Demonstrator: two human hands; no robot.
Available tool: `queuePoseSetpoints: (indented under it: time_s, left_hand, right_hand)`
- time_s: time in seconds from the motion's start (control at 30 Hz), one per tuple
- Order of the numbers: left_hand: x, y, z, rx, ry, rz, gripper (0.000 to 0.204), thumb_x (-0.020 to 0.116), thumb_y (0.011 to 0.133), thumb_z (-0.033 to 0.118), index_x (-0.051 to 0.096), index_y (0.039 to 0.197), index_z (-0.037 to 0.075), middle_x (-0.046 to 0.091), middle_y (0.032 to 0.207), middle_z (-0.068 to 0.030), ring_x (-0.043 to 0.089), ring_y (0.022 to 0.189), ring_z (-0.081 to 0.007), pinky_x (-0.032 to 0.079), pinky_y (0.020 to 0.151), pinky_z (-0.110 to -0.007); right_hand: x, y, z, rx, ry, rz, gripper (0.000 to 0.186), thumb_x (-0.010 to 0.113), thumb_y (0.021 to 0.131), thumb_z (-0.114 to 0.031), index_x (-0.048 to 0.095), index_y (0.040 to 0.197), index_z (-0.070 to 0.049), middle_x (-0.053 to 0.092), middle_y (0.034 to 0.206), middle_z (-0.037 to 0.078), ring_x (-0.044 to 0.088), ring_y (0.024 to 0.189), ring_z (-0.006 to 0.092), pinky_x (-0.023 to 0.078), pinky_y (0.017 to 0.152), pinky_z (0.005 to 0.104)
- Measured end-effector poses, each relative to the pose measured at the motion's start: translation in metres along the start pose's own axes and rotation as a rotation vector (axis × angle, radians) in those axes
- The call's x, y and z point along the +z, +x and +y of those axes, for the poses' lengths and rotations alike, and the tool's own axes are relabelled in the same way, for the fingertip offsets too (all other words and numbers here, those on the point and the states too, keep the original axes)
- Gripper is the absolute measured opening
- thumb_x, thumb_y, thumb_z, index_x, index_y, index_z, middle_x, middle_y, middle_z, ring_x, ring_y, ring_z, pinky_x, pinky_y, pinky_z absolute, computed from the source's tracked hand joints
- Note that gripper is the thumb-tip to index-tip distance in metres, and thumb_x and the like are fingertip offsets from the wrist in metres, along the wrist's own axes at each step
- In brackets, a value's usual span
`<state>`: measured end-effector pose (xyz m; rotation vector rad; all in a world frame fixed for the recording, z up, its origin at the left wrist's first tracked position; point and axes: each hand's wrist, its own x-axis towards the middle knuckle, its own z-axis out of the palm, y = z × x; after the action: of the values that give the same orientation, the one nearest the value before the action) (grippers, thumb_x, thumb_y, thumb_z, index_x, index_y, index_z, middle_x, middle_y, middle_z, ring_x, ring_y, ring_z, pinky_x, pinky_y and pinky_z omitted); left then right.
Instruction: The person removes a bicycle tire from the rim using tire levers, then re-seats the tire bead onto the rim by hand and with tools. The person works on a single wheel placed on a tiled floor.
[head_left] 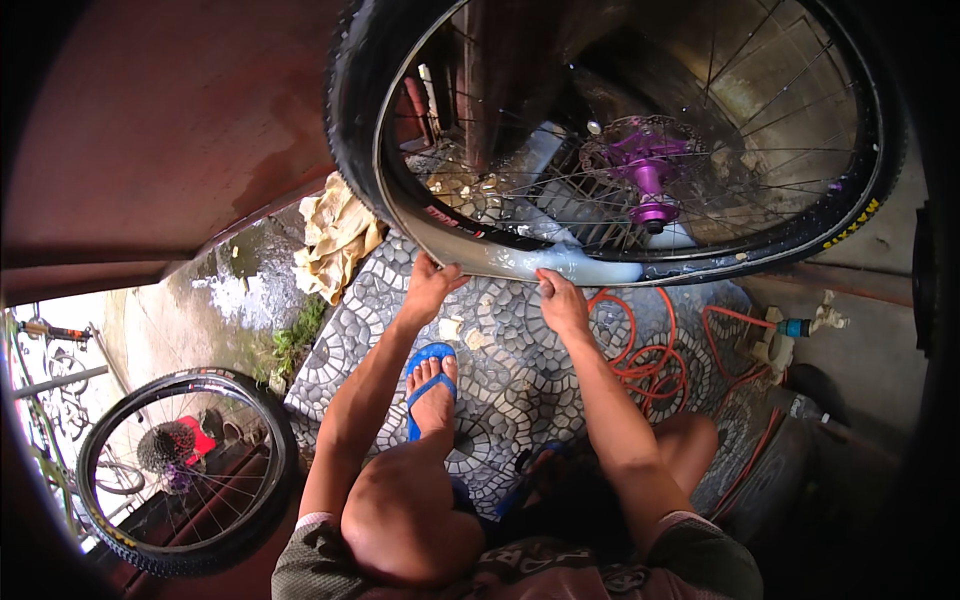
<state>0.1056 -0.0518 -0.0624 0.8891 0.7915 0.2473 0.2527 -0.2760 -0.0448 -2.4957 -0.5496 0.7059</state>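
Note:
A bicycle wheel with a purple hub (650, 180) is raised in front of me, its black tyre (350, 120) pulled partly off the rim along the bottom. Milky white liquid (590, 268) lies in the opened lower part of the tyre. My left hand (430, 290) pinches the tyre's lower edge at the left of this opening. My right hand (558, 298) grips the same edge further right, just below the liquid, with its fingertips partly hidden.
Coiled orange hose (650, 365) lies right on pebble-patterned paving (340, 330). A crumpled cream cloth (325, 235) lies left of the wheel. A second wheel (105, 450) rests at lower left near bike parts (55, 330). A red panel (170, 120) fills the upper left; my sandalled foot (430, 395) is below.

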Motion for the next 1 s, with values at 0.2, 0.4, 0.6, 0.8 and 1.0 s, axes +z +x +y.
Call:
queuePoseSetpoints:
  time_s: [0.2, 0.4, 0.6, 0.8, 1.0]
  left_hand:
    - [-0.011, -0.008, 0.004, -0.018, -0.008, -0.084, 0.045, 0.061, 0.099, 0.0, 0.045, 0.14, 0.006, 0.062, 0.134, -0.0109, 0.064, 0.122, -0.0261, 0.058, 0.103, -0.046]
    - [-0.014, -0.001, 0.012, -0.04, 0.093, -0.09, 0.044, 0.063, 0.099, 0.004, 0.044, 0.139, 0.004, 0.06, 0.133, -0.0119, 0.064, 0.12, -0.0262, 0.058, 0.102, -0.045]
    - [-0.008, 0.003, 0.021, -0.038, 0.122, -0.114, 0.047, 0.058, 0.1, -0.002, 0.046, 0.145, 0.004, 0.061, 0.139, -0.0125, 0.063, 0.123, -0.0284, 0.057, 0.106, -0.05]
    - [-0.011, 0.005, 0.023, -0.001, 0.127, -0.161, 0.038, 0.06, 0.098, 0.001, 0.056, 0.136, 0.0, 0.069, 0.127, -0.0122, 0.069, 0.111, -0.023, 0.06, 0.095, -0.041]
    - [-0.007, 0.004, 0.042, 0.45, 0.282, 0.181, 0.069, 0.076, 0.095, 0.019, 0.039, 0.148, -0.004, 0.059, 0.138, -0.021, 0.065, 0.118, -0.0274, 0.057, 0.097, -0.04]
  right_hand:
    - [0.022, -0.006, -0.066, -0.186, 0.246, -0.112, 0.031, 0.055, 0.105, -0.027, 0.068, 0.13, -0.014, 0.075, 0.111, 0.02, 0.072, 0.102, 0.0419, 0.058, 0.087, 0.0484]
    - [0.041, 0.004, -0.089, -0.289, 0.27, -0.068, 0.03, 0.055, 0.105, -0.025, 0.069, 0.131, -0.017, 0.076, 0.103, 0.021, 0.074, 0.095, 0.0406, 0.059, 0.082, 0.0488]
    - [0.01, 0.027, -0.048, 0.03, -0.171, -0.134, 0.029, 0.053, 0.104, -0.023, 0.071, 0.123, -0.011, 0.075, 0.109, 0.024, 0.073, 0.104, 0.0431, 0.058, 0.093, 0.053]
    - [0.035, 0.039, -0.177, -0.121, 0.092, -0.157, 0.029, 0.054, 0.099, -0.023, 0.07, 0.105, 0.0, 0.071, 0.1, 0.034, 0.069, 0.102, 0.0501, 0.054, 0.093, 0.0564]
    - [0.037, 0.03, -0.121, -0.174, 0.207, -0.093, 0.027, 0.052, 0.101, -0.022, 0.077, 0.109, -0.014, 0.076, 0.105, 0.02, 0.072, 0.098, 0.0426, 0.057, 0.088, 0.0522]
